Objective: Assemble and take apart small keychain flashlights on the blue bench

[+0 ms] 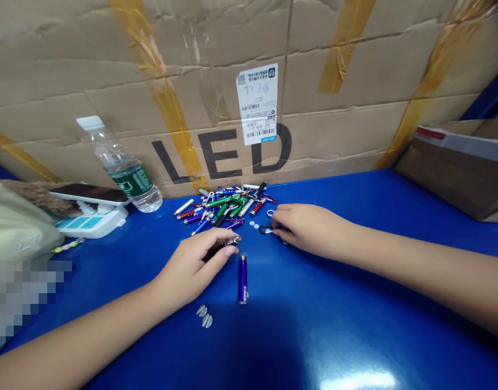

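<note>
Left hand [192, 265] is down on the blue table [354, 303], fingers closed narrow around a small dark flashlight [222, 245], with its silver end poking out toward the right past the fingertips. Just near of that hand a purple tube [243, 279] lies on its own, lengthwise toward the viewer and not touching the hand. Nearer again, a few silver button cells [204, 317] sit close together on the table.

Over to the right hand [305, 227]: palm down, fingers curled, tips at a small dark clip [265, 229] lying flat on the table. Whether it is pinched or only touched, I cannot tell.

Just beyond both hands is the heap of little flashlights [224, 206], blue, green, red, purple and silver, tumbled against the foot of the big cardboard box [354, 124] that fills the far side, printed LED, with a white label [257, 103] stuck on it.

Far left, a water bottle [124, 170] leans against that box. Beside it, a phone [90, 193] rests on top of a white power strip [92, 223]. A second box [456, 173] sits at the far right.
</note>
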{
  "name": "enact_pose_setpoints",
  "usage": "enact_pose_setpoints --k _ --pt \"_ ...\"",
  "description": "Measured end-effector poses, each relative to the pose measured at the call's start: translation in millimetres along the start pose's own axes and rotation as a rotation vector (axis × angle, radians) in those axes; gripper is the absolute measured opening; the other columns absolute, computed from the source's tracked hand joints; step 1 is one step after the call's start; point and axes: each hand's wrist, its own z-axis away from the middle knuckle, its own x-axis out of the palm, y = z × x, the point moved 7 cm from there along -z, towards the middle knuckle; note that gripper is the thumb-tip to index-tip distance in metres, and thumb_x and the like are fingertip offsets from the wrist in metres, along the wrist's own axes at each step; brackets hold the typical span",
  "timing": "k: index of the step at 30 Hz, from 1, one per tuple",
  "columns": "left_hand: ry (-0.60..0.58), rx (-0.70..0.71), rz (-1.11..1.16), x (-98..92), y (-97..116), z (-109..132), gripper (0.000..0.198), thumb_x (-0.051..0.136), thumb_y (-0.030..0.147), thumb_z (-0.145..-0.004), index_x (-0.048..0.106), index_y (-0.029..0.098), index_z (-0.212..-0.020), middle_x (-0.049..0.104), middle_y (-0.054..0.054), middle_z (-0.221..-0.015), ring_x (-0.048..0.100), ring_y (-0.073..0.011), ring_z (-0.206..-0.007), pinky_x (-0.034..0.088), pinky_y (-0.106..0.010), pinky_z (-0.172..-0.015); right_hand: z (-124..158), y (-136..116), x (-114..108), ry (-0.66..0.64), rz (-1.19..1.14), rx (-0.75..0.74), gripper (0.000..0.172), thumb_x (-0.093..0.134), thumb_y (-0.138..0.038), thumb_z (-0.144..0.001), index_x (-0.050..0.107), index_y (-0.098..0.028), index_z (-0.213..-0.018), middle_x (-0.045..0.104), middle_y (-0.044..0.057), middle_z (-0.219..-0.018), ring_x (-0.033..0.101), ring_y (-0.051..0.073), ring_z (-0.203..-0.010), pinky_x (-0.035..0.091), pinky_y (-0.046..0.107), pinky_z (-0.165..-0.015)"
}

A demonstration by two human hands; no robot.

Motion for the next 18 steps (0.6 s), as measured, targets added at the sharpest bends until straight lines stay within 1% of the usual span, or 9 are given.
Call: enact_pose_setpoints --k 2,4,7,9,11,13,14,16,18 --pt "-0.004 0.003 -0.019 0.0 1.2 0.2 0.023 0.047 0.033 -0.091 0.058 0.019 -0.105 0.07 -0.004 -0.093 0.066 -0.017 -0.086 0.053 -0.029 -0.074 -1.8 0.5 2.6 -0.007 -0.005 0.006 0.012 0.05 -0.018 -0.084 0.06 -0.015 -0.077 0.062 0.006 -0.08 0.056 0.015 -0.069 0.036 0.025 -0.059" --pt "0.012 -0.001 -0.056 -1.5 1.6 0.3 0.024 0.044 0.032 -0.092 0.057 0.018 -0.107 0.069 -0.006 -0.096 0.065 -0.0179 -0.088 0.052 -0.03 -0.076 -2.0 -2.6 -1.6 0.022 -0.007 -0.013 0.01 0.051 -0.018 -0.082 0.06 -0.015 -0.076 0.061 0.006 -0.08 0.055 0.016 -0.07 0.038 0.025 -0.061" --pt "0.058 -0.014 -0.12 -5.1 2.3 0.9 0.025 0.04 0.03 -0.093 0.053 0.017 -0.111 0.067 -0.007 -0.101 0.063 -0.0186 -0.092 0.051 -0.031 -0.077 1.7 -19.2 -13.9 0.104 -0.052 -0.099 0.008 0.052 -0.017 -0.08 0.059 -0.014 -0.078 0.06 0.006 -0.081 0.054 0.016 -0.073 0.039 0.027 -0.065" --pt "0.055 -0.006 -0.14 -4.6 4.0 1.4 0.026 0.043 0.032 -0.092 0.052 0.018 -0.113 0.067 -0.005 -0.096 0.064 -0.0173 -0.084 0.051 -0.028 -0.07 5.6 -34.6 -19.4 0.125 -0.145 -0.167 0.006 0.053 -0.016 -0.08 0.059 -0.015 -0.079 0.06 0.006 -0.08 0.054 0.016 -0.072 0.04 0.027 -0.066" --pt "0.034 0.052 -0.133 -2.4 9.2 2.1 0.024 0.048 0.033 -0.091 0.053 0.019 -0.11 0.067 -0.003 -0.091 0.064 -0.0156 -0.078 0.05 -0.025 -0.066 9.1 -47.0 -21.0 0.122 -0.254 -0.203 0.004 0.054 -0.016 -0.079 0.058 -0.015 -0.08 0.06 0.005 -0.08 0.053 0.014 -0.07 0.04 0.026 -0.064" --pt "0.005 0.161 -0.115 0.5 17.9 3.3 0.017 0.05 0.03 -0.091 0.056 0.019 -0.103 0.067 -0.002 -0.088 0.063 -0.0138 -0.077 0.049 -0.023 -0.067 11.2 -53.8 -19.9 0.114 -0.351 -0.208 0.003 0.053 -0.016 -0.08 0.057 -0.016 -0.079 0.059 0.004 -0.078 0.052 0.013 -0.067 0.039 0.025 -0.063" --pt "-0.005 0.221 -0.111 1.4 22.4 4.1 0.013 0.049 0.027 -0.091 0.058 0.019 -0.098 0.066 -0.002 -0.085 0.062 -0.0128 -0.076 0.048 -0.022 -0.067 11.7 -55.1 -18.5 0.105 -0.397 -0.201 0.003 0.053 -0.016 -0.08 0.056 -0.016 -0.078 0.059 0.003 -0.076 0.051 0.012 -0.066 0.039 0.025 -0.062" --pt "-0.008 0.316 -0.122 2.0 29.2 5.8 0.012 0.048 0.024 -0.092 0.059 0.018 -0.09 0.063 0.0 -0.075 0.059 -0.0112 -0.07 0.046 -0.02 -0.065 11.7 -54.6 -14.6 0.066 -0.494 -0.165 0.004 0.052 -0.017 -0.081 0.056 -0.016 -0.08 0.059 0.001 -0.072 0.051 0.011 -0.063 0.038 0.024 -0.059" --pt "0.008 0.382 -0.141 1.0 33.1 7.2 0.015 0.046 0.022 -0.093 0.059 0.018 -0.087 0.061 0.0 -0.069 0.057 -0.0106 -0.065 0.044 -0.021 -0.062 11.7 -53.2 -11.4 0.016 -0.586 -0.117 0.008 0.049 -0.018 -0.085 0.056 -0.016 -0.089 0.059 0.0 -0.072 0.052 0.011 -0.062 0.038 0.023 -0.058"
